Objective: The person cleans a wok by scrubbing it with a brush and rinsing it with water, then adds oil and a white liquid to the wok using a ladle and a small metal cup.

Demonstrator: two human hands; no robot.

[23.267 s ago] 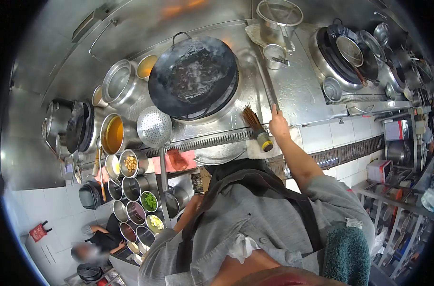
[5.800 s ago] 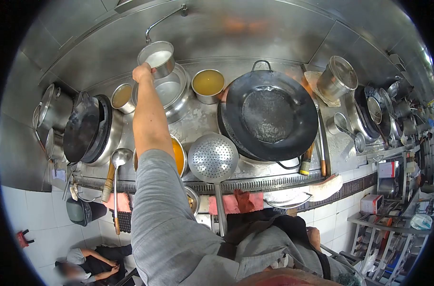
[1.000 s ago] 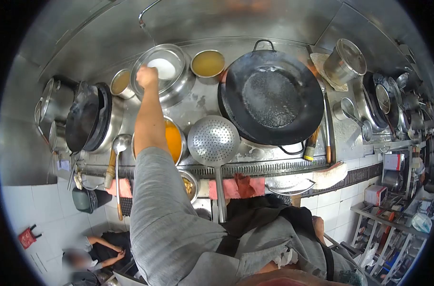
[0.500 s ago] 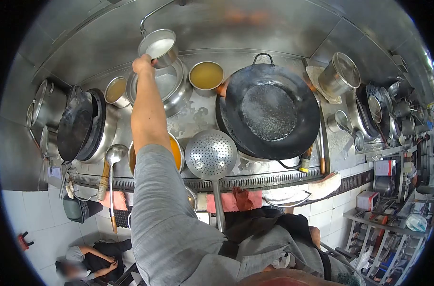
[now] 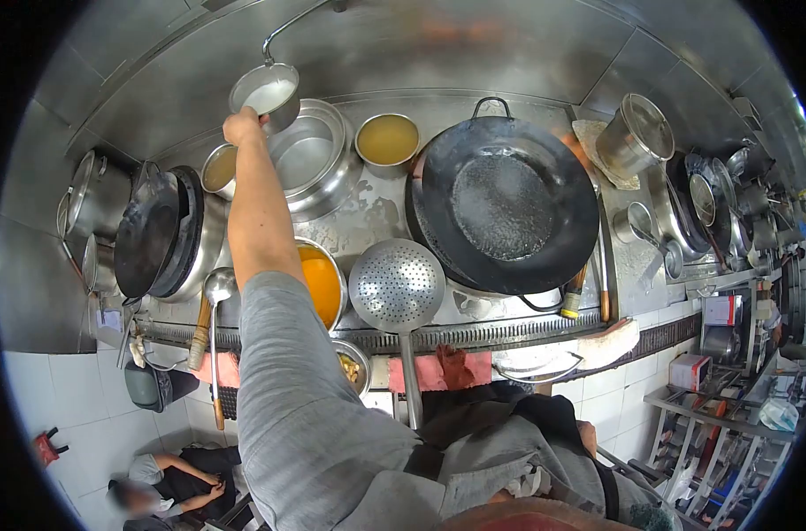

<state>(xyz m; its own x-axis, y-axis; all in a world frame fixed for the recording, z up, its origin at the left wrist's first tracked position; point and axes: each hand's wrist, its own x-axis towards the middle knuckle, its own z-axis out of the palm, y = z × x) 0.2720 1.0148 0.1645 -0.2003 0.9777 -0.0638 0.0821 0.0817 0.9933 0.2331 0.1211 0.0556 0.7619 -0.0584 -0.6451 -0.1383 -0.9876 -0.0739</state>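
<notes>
Steel and stiff, the small pot [image 5: 265, 88] looks slick and weighty with pale liquid, held by its rim in the closed left hand [image 5: 242, 126] above the big basin [image 5: 310, 157]; right hand unseen.

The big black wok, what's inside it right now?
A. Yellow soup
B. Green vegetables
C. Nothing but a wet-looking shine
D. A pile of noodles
C: the big black wok shows only its bare dark bottom with a wet-looking sheen, no food in it; the yellow liquid sits in the small pot beside it instead.
</notes>
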